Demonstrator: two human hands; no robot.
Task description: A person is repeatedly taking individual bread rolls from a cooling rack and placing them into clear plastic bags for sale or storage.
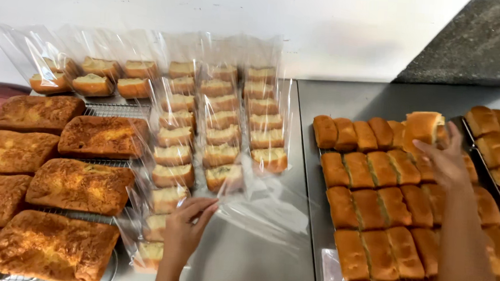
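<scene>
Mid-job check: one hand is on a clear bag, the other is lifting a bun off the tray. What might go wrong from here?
1. The right hand grips the lifted bun only by its side; it may drop back onto the tray of buns.
2. The left hand pinches just one edge of the empty clear bag, so the limp bag may sag shut.
3. That bag overlaps the bagged slices and might drag them.
</scene>
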